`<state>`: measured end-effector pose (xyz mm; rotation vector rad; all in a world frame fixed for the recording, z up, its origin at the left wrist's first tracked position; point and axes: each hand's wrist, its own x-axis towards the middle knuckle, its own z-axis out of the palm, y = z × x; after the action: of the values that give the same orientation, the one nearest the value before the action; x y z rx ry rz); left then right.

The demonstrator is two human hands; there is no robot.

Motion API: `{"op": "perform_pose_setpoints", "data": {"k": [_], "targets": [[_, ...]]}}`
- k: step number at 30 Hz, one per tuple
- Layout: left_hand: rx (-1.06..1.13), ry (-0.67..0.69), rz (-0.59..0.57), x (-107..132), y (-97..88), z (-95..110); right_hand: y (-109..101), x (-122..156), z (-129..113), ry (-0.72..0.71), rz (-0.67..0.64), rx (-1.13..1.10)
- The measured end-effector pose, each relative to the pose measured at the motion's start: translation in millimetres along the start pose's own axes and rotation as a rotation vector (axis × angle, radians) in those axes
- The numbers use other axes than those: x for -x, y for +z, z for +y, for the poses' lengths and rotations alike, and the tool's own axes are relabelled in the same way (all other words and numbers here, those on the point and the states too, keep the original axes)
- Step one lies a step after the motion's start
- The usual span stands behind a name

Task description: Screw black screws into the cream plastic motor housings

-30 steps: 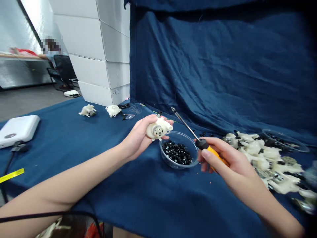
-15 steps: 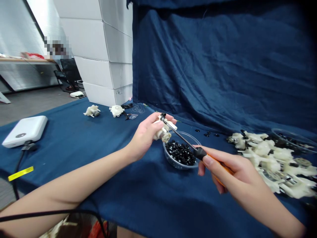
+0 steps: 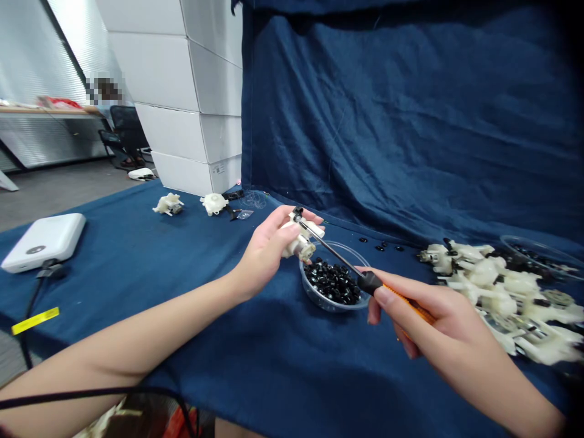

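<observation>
My left hand is closed round a cream plastic housing, held up above the table just left of a clear bowl. A small black piece sits at the top of this housing. In my right hand is a screwdriver with an orange and black handle, its fingers wrapped round the grip. The steel shaft slants up and left, and its tip meets the housing beside the black piece. Below the shaft stands the clear plastic bowl, holding many small black parts.
Cream housings lie heaped at the right, near another clear tub. Two more housings rest at the back left before stacked white boxes. A white power bank with a cable is at far left. A person sits beyond.
The screwdriver tip has shifted slightly away from the black piece, whose round face now shows more. Both hands keep nearly the same place and hold.
</observation>
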<state>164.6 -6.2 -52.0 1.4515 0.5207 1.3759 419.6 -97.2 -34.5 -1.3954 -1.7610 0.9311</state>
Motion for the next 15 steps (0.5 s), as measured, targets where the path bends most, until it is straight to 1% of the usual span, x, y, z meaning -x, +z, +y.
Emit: {"op": "perform_pose_setpoints", "data": {"k": [3,8,15], "targets": [[-0.019,0.045,-0.008,-0.6,-0.6,0.1,-0.6,-2.4,3.4,-0.03,-0.049,-0.013],[-0.074,0.101,0.004,-1.0,-1.0,-0.2,0.5,-0.4,-1.2,0.022,-0.02,-0.03],[-0.185,0.144,0.019,-0.1,-2.5,2.3,-2.0,-1.1,7.3,-0.044,-0.053,0.03]]}}
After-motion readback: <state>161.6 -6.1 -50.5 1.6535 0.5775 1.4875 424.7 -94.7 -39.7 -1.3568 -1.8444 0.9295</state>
